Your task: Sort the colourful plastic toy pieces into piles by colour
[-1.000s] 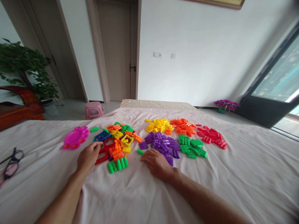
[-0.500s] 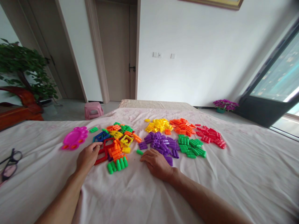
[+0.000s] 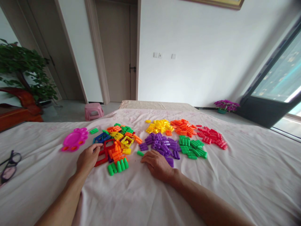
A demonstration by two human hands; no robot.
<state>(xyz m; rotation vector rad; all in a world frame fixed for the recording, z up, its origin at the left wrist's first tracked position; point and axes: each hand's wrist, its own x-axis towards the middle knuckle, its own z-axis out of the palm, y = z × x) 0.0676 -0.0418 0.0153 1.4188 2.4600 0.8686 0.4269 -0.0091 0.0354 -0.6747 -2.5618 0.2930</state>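
My left hand (image 3: pixel 87 158) rests at the left edge of a mixed heap of plastic pieces, right beside a red square frame (image 3: pixel 101 158). Its fingers are curled in, and whatever they may hold is hidden. My right hand (image 3: pixel 156 164) lies palm down on the cloth at the near side of a purple pile (image 3: pixel 162 145), fingers lowered and holding nothing visible. A single green piece (image 3: pixel 140 153) lies just beyond its fingertips. Between the hands are orange pieces (image 3: pixel 116 153), a yellow square frame (image 3: pixel 127 142) and a row of green pieces (image 3: pixel 118 166).
Yellow (image 3: pixel 160 126), orange (image 3: pixel 183 128), red (image 3: pixel 213 138) and green (image 3: pixel 192 147) piles lie to the right and back. A magenta palette-like tray (image 3: pixel 73 139) and eyeglasses (image 3: pixel 10 166) are at the left. A wrinkled pale cloth (image 3: pixel 223 185) covers the surface.
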